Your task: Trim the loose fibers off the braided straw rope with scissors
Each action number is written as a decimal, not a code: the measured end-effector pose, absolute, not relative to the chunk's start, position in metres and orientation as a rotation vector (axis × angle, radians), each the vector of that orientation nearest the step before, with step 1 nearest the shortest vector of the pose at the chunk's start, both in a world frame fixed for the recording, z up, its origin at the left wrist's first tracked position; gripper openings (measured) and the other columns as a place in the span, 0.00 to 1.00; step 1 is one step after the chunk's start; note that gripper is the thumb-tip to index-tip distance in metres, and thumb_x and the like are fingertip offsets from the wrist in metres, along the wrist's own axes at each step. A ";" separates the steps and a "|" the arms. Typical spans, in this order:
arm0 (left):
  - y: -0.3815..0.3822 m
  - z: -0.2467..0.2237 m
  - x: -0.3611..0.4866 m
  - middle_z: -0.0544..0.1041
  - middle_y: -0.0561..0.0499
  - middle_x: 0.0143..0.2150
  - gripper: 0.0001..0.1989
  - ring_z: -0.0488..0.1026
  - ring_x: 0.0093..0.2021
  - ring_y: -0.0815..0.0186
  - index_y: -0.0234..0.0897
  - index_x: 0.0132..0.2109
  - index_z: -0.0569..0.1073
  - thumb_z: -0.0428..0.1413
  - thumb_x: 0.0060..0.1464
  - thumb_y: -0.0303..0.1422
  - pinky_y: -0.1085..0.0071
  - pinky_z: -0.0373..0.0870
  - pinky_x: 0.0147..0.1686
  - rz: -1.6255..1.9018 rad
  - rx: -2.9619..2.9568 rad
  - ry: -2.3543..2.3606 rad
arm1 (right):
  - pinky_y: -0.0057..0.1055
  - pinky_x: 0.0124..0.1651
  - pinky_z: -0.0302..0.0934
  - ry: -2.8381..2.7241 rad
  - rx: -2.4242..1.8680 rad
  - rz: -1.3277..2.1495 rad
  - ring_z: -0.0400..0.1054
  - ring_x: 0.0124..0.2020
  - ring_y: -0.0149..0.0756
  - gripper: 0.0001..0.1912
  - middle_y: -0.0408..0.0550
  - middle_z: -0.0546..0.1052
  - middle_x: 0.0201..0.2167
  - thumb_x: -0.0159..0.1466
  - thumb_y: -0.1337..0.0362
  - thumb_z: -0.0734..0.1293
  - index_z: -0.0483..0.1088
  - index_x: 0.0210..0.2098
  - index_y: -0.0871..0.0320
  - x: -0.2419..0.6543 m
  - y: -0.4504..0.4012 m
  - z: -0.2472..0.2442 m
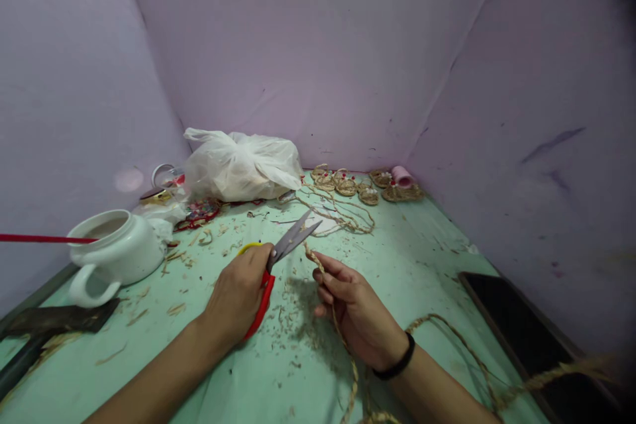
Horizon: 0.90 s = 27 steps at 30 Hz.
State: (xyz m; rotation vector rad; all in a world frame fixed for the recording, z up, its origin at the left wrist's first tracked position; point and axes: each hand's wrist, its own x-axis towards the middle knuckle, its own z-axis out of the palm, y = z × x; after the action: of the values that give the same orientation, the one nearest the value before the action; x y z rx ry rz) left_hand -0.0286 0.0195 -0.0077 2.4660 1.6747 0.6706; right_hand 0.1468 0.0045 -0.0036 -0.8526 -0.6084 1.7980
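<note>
My left hand [233, 291] is closed around the red and yellow handles of a pair of scissors [293, 238]. The blades point up and to the right, slightly parted. My right hand [355, 308] pinches a braided straw cord [315, 258] near its end, which sticks up just below the blade tips without visibly touching them. From the fingers the cord hangs toward the bottom edge, and more of it loops past the right wrist, which wears a black band.
At the back lie a white plastic bag [243, 165], small woven straw pieces [345, 184] with red beads, and a pink spool [402, 177]. A white teapot [124, 248] stands left, near a dark flat blade [64, 318]. A dark framed panel [521, 324] lies right. Straw scraps litter the table.
</note>
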 end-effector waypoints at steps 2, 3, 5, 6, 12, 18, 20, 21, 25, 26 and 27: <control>0.022 -0.006 -0.030 0.69 0.45 0.37 0.16 0.65 0.38 0.60 0.35 0.44 0.63 0.41 0.47 0.22 0.64 0.63 0.36 0.659 2.467 1.696 | 0.21 0.18 0.58 -0.625 -0.841 1.810 0.47 0.17 0.21 0.21 0.37 0.62 0.21 0.46 0.69 0.68 0.70 0.41 0.57 0.148 0.005 -0.004; 0.023 -0.006 -0.030 0.69 0.45 0.38 0.16 0.65 0.38 0.59 0.35 0.45 0.62 0.41 0.48 0.22 0.63 0.63 0.37 0.638 2.485 1.703 | 0.21 0.18 0.58 -0.631 -0.843 1.808 0.47 0.17 0.22 0.21 0.37 0.61 0.21 0.46 0.69 0.68 0.70 0.42 0.57 0.148 0.005 -0.004; 0.025 -0.007 -0.031 0.68 0.44 0.38 0.17 0.65 0.39 0.59 0.34 0.46 0.62 0.41 0.49 0.22 0.61 0.63 0.39 0.592 2.529 1.711 | 0.21 0.18 0.57 -0.642 -0.847 1.803 0.46 0.17 0.22 0.21 0.37 0.60 0.21 0.47 0.69 0.68 0.70 0.42 0.57 0.148 0.005 -0.005; 0.026 -0.008 -0.031 0.68 0.44 0.39 0.17 0.65 0.39 0.59 0.34 0.47 0.62 0.40 0.50 0.22 0.61 0.62 0.39 0.575 2.547 1.714 | 0.21 0.19 0.57 -0.648 -0.848 1.799 0.46 0.17 0.23 0.21 0.36 0.59 0.21 0.47 0.68 0.68 0.70 0.42 0.56 0.148 0.005 -0.006; 0.028 -0.011 -0.033 0.68 0.44 0.38 0.16 0.65 0.41 0.59 0.32 0.47 0.63 0.39 0.52 0.22 0.61 0.61 0.42 0.550 2.608 1.692 | 0.21 0.18 0.55 -0.646 -0.850 1.799 0.45 0.17 0.23 0.20 0.36 0.59 0.20 0.47 0.69 0.68 0.71 0.41 0.56 0.148 0.006 -0.006; 0.026 -0.008 -0.033 0.69 0.47 0.38 0.14 0.67 0.38 0.61 0.35 0.46 0.64 0.44 0.51 0.26 0.64 0.63 0.38 0.887 2.298 1.646 | 0.20 0.17 0.54 -0.630 -0.798 1.843 0.44 0.16 0.21 0.18 0.37 0.61 0.21 0.46 0.71 0.66 0.71 0.38 0.57 0.147 0.006 -0.005; 0.022 -0.002 -0.029 0.69 0.51 0.31 0.09 0.67 0.29 0.66 0.37 0.42 0.64 0.48 0.51 0.30 0.69 0.64 0.31 1.089 1.948 1.576 | 0.21 0.18 0.56 -0.657 -0.773 1.850 0.46 0.16 0.20 0.13 0.37 0.62 0.22 0.47 0.70 0.66 0.71 0.34 0.58 0.145 0.004 -0.005; 0.019 0.002 -0.027 0.68 0.54 0.28 0.09 0.65 0.25 0.69 0.37 0.40 0.64 0.50 0.50 0.32 0.71 0.64 0.26 1.155 1.741 1.502 | 0.21 0.19 0.57 -0.676 -0.766 1.852 0.49 0.17 0.21 0.12 0.38 0.62 0.22 0.47 0.69 0.67 0.71 0.33 0.58 0.144 0.003 -0.006; 0.006 0.015 -0.015 0.68 0.56 0.26 0.15 0.63 0.20 0.74 0.37 0.40 0.61 0.56 0.45 0.32 0.77 0.61 0.19 1.162 1.137 1.109 | 0.24 0.28 0.60 -0.798 -0.774 1.850 0.61 0.22 0.24 0.11 0.39 0.68 0.24 0.47 0.66 0.70 0.70 0.31 0.59 0.138 -0.004 -0.007; 0.004 0.016 -0.012 0.68 0.56 0.27 0.16 0.63 0.20 0.75 0.37 0.41 0.61 0.56 0.44 0.31 0.78 0.61 0.19 1.140 1.084 1.059 | 0.24 0.29 0.60 -0.838 -0.778 1.840 0.62 0.23 0.25 0.11 0.40 0.70 0.25 0.47 0.65 0.71 0.69 0.30 0.59 0.137 -0.005 -0.008; 0.002 0.015 -0.010 0.68 0.56 0.27 0.16 0.63 0.20 0.75 0.37 0.40 0.61 0.57 0.43 0.30 0.78 0.61 0.20 1.122 1.060 1.029 | 0.24 0.30 0.59 -0.876 -0.782 1.828 0.63 0.24 0.25 0.11 0.41 0.71 0.25 0.47 0.65 0.72 0.69 0.29 0.60 0.137 -0.006 -0.008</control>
State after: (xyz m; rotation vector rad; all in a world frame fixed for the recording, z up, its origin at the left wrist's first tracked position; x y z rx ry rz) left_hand -0.0104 0.0023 0.0154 1.0603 1.0286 1.1217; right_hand 0.1366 -0.0060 -0.0084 -0.7825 -0.8761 1.8283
